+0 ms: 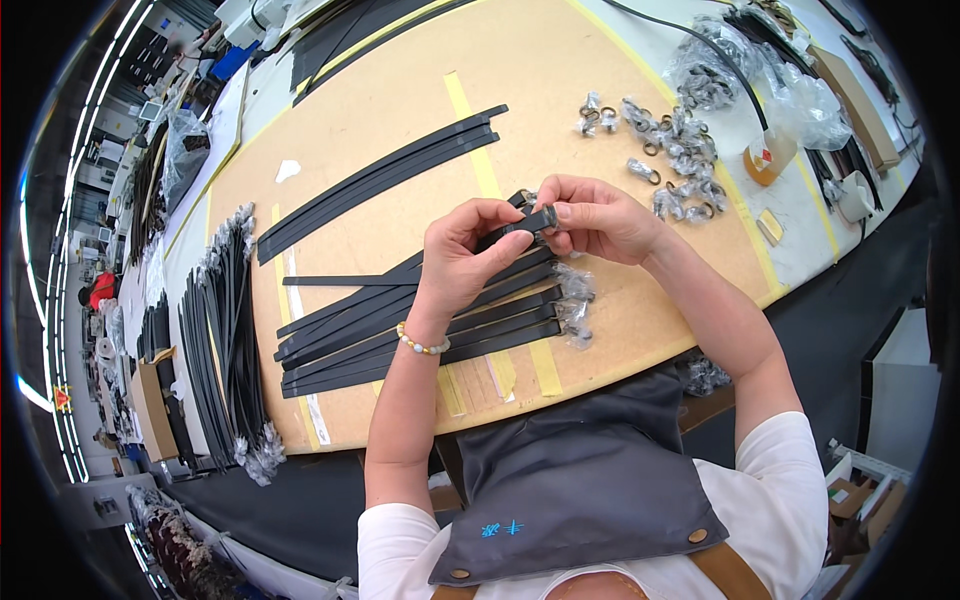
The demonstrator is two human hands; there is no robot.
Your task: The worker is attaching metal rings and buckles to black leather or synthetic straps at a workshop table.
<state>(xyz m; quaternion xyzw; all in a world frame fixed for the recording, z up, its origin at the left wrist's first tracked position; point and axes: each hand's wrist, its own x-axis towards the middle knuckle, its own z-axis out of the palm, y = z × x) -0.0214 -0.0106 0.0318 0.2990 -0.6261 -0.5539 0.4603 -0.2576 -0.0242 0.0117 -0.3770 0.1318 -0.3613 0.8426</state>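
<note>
Head view, near to far. Grey apron (580, 480) over white shirt at 6 o'clock, both forearms coming up from the lower edge. Beaded bracelet (422, 346) on left wrist. Left hand (462, 258) and right hand (598, 217) meet near frame centre, above the bench (400, 90). Both pinch one black strap end (528, 222) between thumb and fingers; left grip is narrow, closed on the strap from its 9 o'clock side, right grip narrow too, closed on the tip from 3 o'clock. Strap end is lifted off the board, its tail running down toward 8 o'clock into the fan of black straps (400, 325) lying under the left hand. Several of those straps carry clear-wrapped ends (575, 300) just at 5 o'clock of the hands. Second strap bundle (380, 180) lies at 10 o'clock, well apart. Big bundle of thin black strips (225, 350) at 9 o'clock along the bench edge. Pile of small bagged metal rings (670, 150) at 1 o'clock, near the right hand. Small bottle with amber liquid (768, 157) farther at 2 o'clock, black cable (700, 50) touching its top. Clear plastic bags (760, 80) beyond. Yellow tape stripe (480, 150) runs across the board.
</note>
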